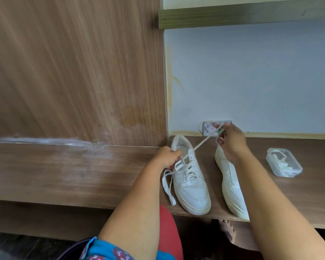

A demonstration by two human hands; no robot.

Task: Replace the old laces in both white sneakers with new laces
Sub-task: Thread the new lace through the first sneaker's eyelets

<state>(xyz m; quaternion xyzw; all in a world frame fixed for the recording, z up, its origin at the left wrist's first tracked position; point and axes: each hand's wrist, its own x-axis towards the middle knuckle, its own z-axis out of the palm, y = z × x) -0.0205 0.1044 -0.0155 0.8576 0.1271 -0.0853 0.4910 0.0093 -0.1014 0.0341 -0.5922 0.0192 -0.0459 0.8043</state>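
Observation:
Two white sneakers stand on a brown wooden shelf, toes toward me. The left sneaker carries a white lace through its eyelets. My left hand grips the shoe's upper eyelet area and the lace there. My right hand pinches the lace's free end, raised up and to the right, so the lace runs taut between the two hands. The lace's other end hangs loose off the shoe's left side. The right sneaker lies partly under my right forearm, its lacing hidden.
A clear plastic box holding white laces sits on the shelf at the right. A small printed card leans against the pale wall behind the shoes. A wood panel rises at the left. A bare foot shows below the shelf.

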